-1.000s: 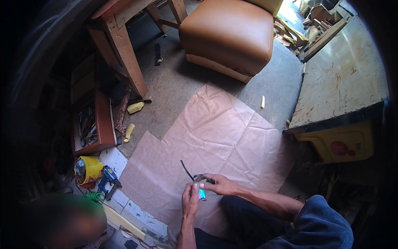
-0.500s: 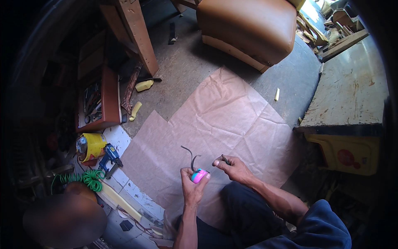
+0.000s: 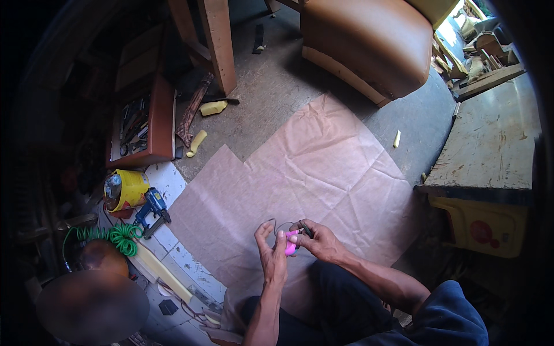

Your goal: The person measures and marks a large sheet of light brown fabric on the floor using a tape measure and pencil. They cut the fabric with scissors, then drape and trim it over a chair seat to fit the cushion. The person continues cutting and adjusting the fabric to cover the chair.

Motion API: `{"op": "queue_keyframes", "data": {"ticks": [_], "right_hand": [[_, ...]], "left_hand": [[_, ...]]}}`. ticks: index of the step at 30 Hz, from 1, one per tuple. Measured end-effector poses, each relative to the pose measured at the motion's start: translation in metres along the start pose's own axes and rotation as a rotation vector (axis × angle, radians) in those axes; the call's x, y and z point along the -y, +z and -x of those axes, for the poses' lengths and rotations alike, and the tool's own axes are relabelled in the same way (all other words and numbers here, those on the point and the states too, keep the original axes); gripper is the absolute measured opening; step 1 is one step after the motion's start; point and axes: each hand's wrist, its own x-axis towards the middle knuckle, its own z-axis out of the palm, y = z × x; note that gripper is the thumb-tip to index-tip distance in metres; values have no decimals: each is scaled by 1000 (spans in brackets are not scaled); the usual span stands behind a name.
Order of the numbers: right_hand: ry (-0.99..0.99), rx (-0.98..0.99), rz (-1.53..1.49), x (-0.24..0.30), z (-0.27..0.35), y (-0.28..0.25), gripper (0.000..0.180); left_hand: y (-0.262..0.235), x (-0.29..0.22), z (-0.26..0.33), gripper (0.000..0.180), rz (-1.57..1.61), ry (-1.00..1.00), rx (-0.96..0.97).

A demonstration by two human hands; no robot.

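Moved: both hands now meet over the paper's near edge.
Right hand [image 3: 323,242]: pinching a pink tape measure [image 3: 290,242].
Left hand [image 3: 272,256]: fingers curled open (touching the measure's side).
Brown paper [image 3: 311,173]: spread on the floor.
Brown cushion [image 3: 363,40]: beyond the paper's far corner.

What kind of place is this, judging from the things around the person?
Probably an upholstery or furniture workshop. A brown padded seat stands on the floor, a large sheet of brown paper is spread out, and a blue air tool with a green coiled hose lies near a tray of tools.
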Motion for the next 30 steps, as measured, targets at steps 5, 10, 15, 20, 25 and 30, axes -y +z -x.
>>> {"op": "queue_keyframes", "data": {"ticks": [5,10,15,20,25,30], "right_hand": [[164,55,-218,-8,-11,8,38],[227,156,-344,-17,-18,7,34],[-10,-23,-104,12,-78,-91,40],[-198,-772,594,57,-175,-231,48],[-249,-940,633,48,-210,-256,57],[-252,-945,589,36,-202,-251,46]], "left_hand": [[-12,2,8,63,30,-10,346],[-26,3,-3,62,-101,-83,333],[-110,-30,-39,32,-512,-185,61],[-194,-43,-67,22,-784,-275,-229],[-192,-15,-95,29,-1018,-101,-269],[-165,3,-101,32,-1243,-47,-508]]}}
